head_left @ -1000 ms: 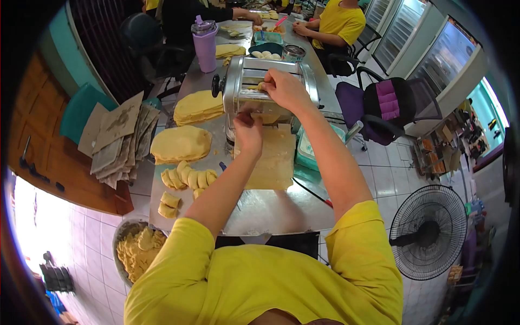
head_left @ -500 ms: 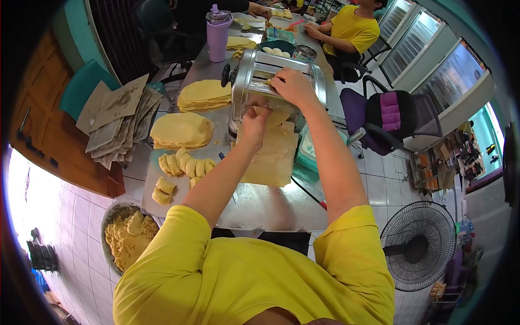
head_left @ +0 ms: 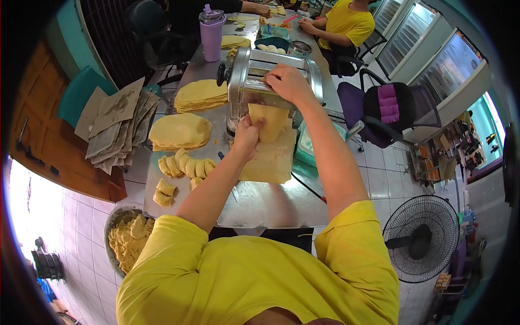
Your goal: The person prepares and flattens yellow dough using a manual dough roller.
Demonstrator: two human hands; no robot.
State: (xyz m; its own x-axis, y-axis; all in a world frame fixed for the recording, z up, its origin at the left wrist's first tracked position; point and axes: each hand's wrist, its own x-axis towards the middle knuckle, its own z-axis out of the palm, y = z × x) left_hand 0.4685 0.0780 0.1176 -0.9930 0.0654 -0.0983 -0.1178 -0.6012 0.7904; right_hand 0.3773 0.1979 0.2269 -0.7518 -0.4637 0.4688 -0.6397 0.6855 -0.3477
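A steel dough sheeter [head_left: 273, 70] stands on the table, and a yellow dough sheet [head_left: 273, 122] hangs from its near side. My left hand [head_left: 248, 138] pinches the left edge of that sheet, thumb on top. On the machine's top rests my right hand [head_left: 290, 84], fingers curled together at the feed slot; whatever lies under the fingertips is hidden. Beneath the hanging sheet is a flat tan sheet [head_left: 266, 165]. To the left lie two stacks of flattened dough, a nearer stack [head_left: 180, 131] and a farther stack [head_left: 200, 96], with several cut dough pieces [head_left: 187, 164] closer to me.
A bowl of dough [head_left: 129, 238] is at lower left, past the steel table's edge [head_left: 260, 225]. A teal container [head_left: 309, 149] sits right of the machine, a lilac tumbler [head_left: 212, 38] beyond it. Two other people work at the far end. A fan [head_left: 420, 241] stands right.
More of the dough sheet has come out below the machine, and my left hand has moved slightly down and left with it. My right hand stays on top of the machine.
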